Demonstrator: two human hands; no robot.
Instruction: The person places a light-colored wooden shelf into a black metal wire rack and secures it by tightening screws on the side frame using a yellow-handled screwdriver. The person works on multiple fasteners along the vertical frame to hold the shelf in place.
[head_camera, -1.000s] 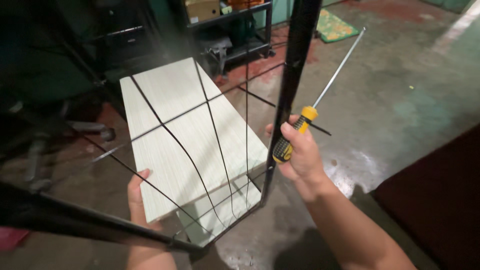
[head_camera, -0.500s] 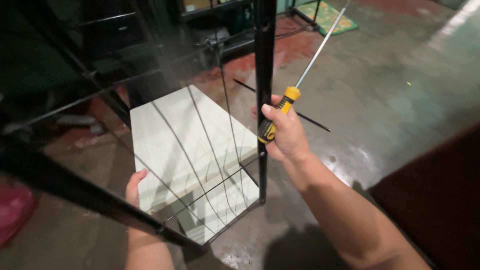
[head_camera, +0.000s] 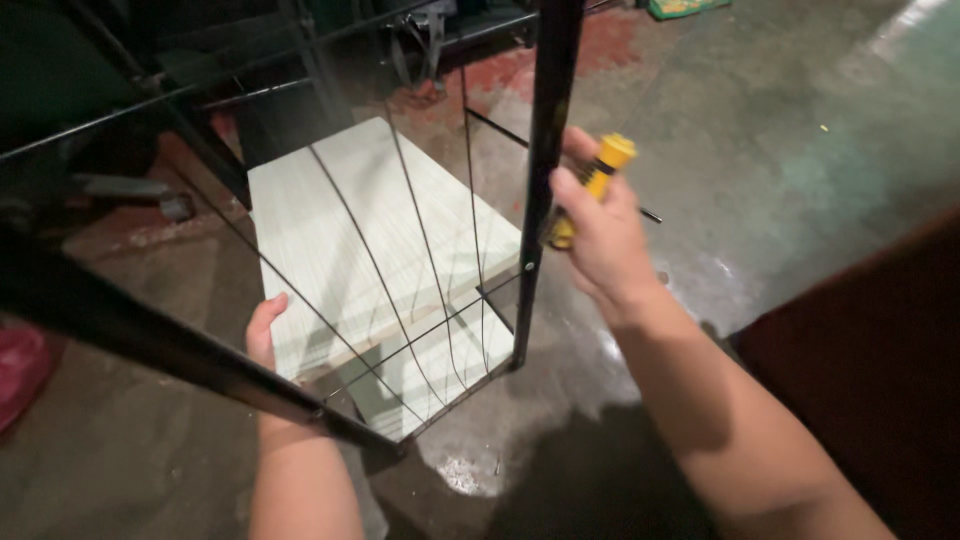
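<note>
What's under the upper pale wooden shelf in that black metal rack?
A second pale shelf board shows under the upper shelf, near the concrete floor. The upper shelf covers most of it.

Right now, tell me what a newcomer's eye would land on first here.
The yellow-and-black screwdriver handle stands out at centre right, gripped in the right hand against the black metal upright post. Left of the post, pale wood-grain shelf boards glow behind thin black wires, and the left hand touches the near edge.

Yellow-handled screwdriver (head_camera: 590, 190) against upright black post (head_camera: 545, 180)
</note>
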